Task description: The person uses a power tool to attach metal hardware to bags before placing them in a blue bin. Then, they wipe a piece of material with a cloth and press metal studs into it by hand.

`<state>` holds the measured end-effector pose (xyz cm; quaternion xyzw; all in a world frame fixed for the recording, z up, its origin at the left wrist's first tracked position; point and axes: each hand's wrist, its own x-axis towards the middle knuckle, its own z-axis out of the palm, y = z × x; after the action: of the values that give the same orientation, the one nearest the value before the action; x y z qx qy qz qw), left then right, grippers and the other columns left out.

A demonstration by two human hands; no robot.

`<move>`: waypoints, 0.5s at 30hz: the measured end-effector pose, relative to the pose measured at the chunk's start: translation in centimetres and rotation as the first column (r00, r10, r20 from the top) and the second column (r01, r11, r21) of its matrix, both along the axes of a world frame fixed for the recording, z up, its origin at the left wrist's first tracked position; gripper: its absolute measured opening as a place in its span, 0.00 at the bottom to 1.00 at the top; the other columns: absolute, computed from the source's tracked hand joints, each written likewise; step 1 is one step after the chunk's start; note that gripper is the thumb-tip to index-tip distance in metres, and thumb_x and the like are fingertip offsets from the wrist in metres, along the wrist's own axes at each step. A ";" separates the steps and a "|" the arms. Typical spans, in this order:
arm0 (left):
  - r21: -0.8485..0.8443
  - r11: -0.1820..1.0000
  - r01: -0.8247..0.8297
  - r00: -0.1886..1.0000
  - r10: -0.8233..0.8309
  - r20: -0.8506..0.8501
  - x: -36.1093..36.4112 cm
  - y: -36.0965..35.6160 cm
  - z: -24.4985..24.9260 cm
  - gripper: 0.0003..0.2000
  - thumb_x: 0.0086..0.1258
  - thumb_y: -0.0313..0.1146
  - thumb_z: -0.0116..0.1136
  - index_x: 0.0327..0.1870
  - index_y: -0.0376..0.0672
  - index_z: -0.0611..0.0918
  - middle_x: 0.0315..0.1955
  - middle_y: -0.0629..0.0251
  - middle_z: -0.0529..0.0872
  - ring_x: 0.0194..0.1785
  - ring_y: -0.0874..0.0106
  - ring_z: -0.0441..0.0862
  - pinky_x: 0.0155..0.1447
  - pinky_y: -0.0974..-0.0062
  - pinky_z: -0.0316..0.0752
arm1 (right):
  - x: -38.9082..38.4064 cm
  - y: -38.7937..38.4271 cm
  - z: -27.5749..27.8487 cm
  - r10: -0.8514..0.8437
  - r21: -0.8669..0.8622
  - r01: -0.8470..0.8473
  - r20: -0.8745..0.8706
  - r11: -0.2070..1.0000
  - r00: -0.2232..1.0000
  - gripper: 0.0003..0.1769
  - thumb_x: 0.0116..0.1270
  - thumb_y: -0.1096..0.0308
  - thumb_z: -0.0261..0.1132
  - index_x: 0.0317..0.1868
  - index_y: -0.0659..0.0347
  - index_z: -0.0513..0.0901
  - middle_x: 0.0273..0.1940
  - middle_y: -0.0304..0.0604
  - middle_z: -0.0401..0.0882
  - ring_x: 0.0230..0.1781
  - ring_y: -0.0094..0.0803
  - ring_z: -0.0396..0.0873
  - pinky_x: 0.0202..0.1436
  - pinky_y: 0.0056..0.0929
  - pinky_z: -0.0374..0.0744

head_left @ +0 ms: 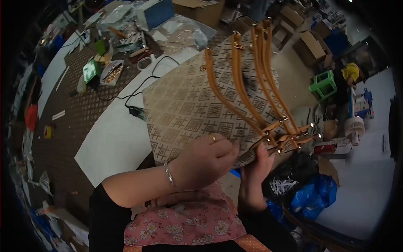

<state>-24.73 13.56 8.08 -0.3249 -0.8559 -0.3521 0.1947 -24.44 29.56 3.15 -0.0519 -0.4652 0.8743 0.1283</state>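
Observation:
Several tan leather straps with metal clasps run across a beige sheet printed with brown squares. Their lower ends bunch together with metal fittings near my right hand. That hand's thumb points up and presses on a small patterned piece with a dark edge. Just left of it, over the sheet's near edge, my left hand is closed, fingers curled, with a ring and a bracelet on it. What its fingertips pinch is hidden.
A black cable lies left of the sheet on the white board. Tools and a tray of small metal parts are farther left. On the right are a green stool, blue bags, cardboard boxes and a person in yellow.

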 end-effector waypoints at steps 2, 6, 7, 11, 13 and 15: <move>-0.024 0.974 0.226 0.971 -0.227 -0.078 -3.1 3.5 -1.0 0.13 0.47 0.23 0.58 0.37 0.36 0.78 0.24 0.69 0.73 0.29 0.71 0.75 0.28 0.75 0.71 | -1.2 4.9 -1.1 -0.031 -0.082 0.029 -0.015 0.996 0.999 0.21 0.62 0.69 0.53 0.54 0.68 0.65 0.47 0.49 0.73 0.47 0.37 0.74 0.51 0.34 0.73; -0.111 0.919 0.378 0.908 -0.391 -0.150 -10.5 10.2 -2.3 0.12 0.49 0.26 0.57 0.37 0.37 0.78 0.25 0.69 0.74 0.31 0.71 0.75 0.32 0.75 0.72 | -6.7 11.5 -2.7 -0.130 -0.303 0.110 -0.049 0.947 0.990 0.20 0.66 0.61 0.49 0.54 0.65 0.69 0.50 0.45 0.74 0.50 0.35 0.73 0.55 0.35 0.70; -0.124 0.916 0.382 0.913 -0.395 -0.104 -12.4 11.8 -3.1 0.13 0.50 0.28 0.56 0.38 0.37 0.78 0.26 0.69 0.75 0.33 0.71 0.75 0.37 0.74 0.72 | -8.3 13.4 -4.5 -0.144 -0.304 0.121 -0.055 0.945 0.988 0.20 0.66 0.61 0.49 0.54 0.65 0.69 0.50 0.45 0.74 0.50 0.35 0.73 0.55 0.35 0.70; -0.193 0.927 0.322 0.940 -0.337 -0.050 -18.5 16.7 -13.0 0.14 0.52 0.31 0.53 0.41 0.40 0.79 0.30 0.69 0.77 0.40 0.70 0.77 0.55 0.68 0.67 | -14.2 19.0 -17.5 -0.285 -0.424 0.289 0.075 0.858 0.956 0.19 0.67 0.59 0.50 0.53 0.63 0.70 0.50 0.43 0.74 0.49 0.35 0.72 0.54 0.36 0.70; -0.305 0.897 0.319 0.948 -0.305 0.092 -22.2 18.8 -21.0 0.15 0.54 0.31 0.53 0.44 0.42 0.78 0.34 0.67 0.78 0.44 0.69 0.76 0.59 0.65 0.63 | -17.0 22.0 -26.6 -0.236 -0.410 0.416 0.421 0.812 0.876 0.19 0.67 0.58 0.52 0.53 0.61 0.71 0.48 0.43 0.74 0.46 0.34 0.73 0.51 0.35 0.72; -0.412 0.846 0.338 0.935 -0.251 0.250 -24.1 20.1 -29.6 0.16 0.56 0.32 0.54 0.48 0.44 0.77 0.38 0.66 0.79 0.48 0.67 0.75 0.62 0.61 0.59 | -17.8 22.9 -36.3 -0.246 -0.160 0.373 0.513 0.914 0.823 0.20 0.65 0.57 0.56 0.53 0.59 0.71 0.47 0.41 0.74 0.44 0.35 0.73 0.48 0.34 0.73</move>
<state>-48.84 33.67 -21.53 -0.4543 -0.8679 -0.1997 -0.0232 -42.23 52.48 -33.12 -0.3592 -0.3522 0.8526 0.1418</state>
